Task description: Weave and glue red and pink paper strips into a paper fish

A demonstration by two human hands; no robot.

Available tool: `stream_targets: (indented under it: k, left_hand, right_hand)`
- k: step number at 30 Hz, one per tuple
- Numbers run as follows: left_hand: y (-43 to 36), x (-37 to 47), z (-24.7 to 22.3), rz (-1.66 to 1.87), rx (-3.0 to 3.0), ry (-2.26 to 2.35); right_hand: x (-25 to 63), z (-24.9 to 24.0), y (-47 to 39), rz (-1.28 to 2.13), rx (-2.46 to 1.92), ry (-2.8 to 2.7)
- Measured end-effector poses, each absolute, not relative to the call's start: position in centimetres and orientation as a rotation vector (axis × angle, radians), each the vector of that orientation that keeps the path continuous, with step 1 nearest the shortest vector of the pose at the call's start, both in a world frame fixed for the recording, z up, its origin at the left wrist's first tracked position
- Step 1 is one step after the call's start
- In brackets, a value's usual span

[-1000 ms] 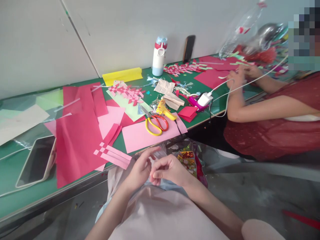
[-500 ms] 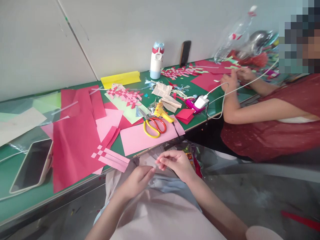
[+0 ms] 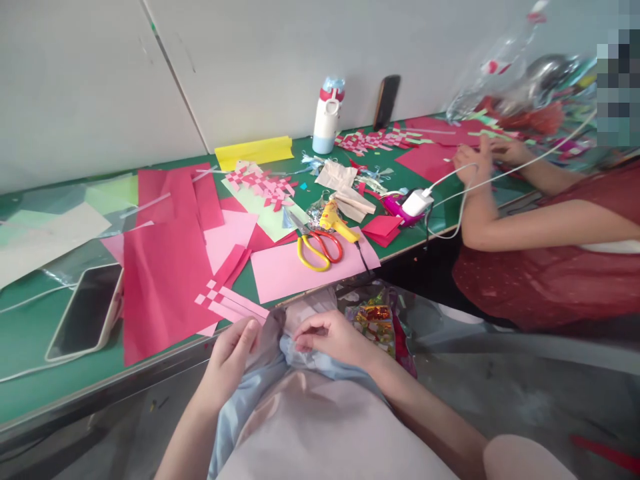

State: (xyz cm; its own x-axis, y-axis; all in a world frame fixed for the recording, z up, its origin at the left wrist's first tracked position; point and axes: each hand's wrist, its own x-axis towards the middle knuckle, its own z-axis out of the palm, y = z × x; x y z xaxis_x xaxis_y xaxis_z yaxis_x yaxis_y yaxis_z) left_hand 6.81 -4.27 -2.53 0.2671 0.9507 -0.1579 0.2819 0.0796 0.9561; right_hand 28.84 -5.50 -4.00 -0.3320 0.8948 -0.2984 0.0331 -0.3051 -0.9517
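Hovering near the woven pink paper (image 3: 229,301), my left hand (image 3: 231,357) is loosely curled; apart from it, my right hand (image 3: 330,339) has bent fingers; whether either pinches anything, I can't tell.

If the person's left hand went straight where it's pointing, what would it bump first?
Probably the loose ends of the woven pink paper strips, just ahead of the left hand at the table edge. Its height is hard to judge, so it might meet the edge instead.
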Motion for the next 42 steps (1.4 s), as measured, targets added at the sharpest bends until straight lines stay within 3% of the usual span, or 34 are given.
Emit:
stream_targets:
  k: [4, 7, 14, 17, 19, 23, 29, 34, 42]
  left_hand:
    - [-4.2, 7.1, -2.4, 0.865, 1.36, 1.308]
    - [-4.6, 7.3, -2.4, 0.764, 1.387, 1.316]
    - [-6.3, 6.1, -2.2, 0.581, 1.47, 1.139]
    - [-6.8, 4.5, -1.9, 0.681, 1.385, 1.129]
    - [-6.9, 3.4, -1.7, 0.841, 1.272, 1.143]
    - [-6.8, 1.3, -1.4, 1.149, 0.999, 1.211]
    - [-7.4, -0.7, -1.8, 1.202, 0.992, 1.46]
    - [-8.7, -0.7, -2.3, 1.2, 0.983, 1.436]
    - [-8.9, 0.2, -5.6, 1.111, 0.702, 1.037]
  right_hand:
    - [27.4, -2.8, -5.2, 2.052, -0.962, -1.13]
    - [25.9, -1.7, -4.5, 2.127, -0.71, -1.056]
    - [22.4, -1.6, -1.6, 1.65, -0.848, -1.263]
    - [21.5, -1.7, -1.0, 1.346, -0.988, -1.642]
    - [21.0, -1.6, -1.0, 1.319, -1.023, -1.795]
    - [19.6, -1.2, -1.7, 1.642, -0.939, -1.789]
    - [16.5, -1.4, -2.1, 2.159, -0.751, -1.228]
    - [13.9, -1.2, -2.5, 2.336, -0.612, -0.795]
    - [12.6, 0.2, -4.4, 2.485, -0.483, -0.902]
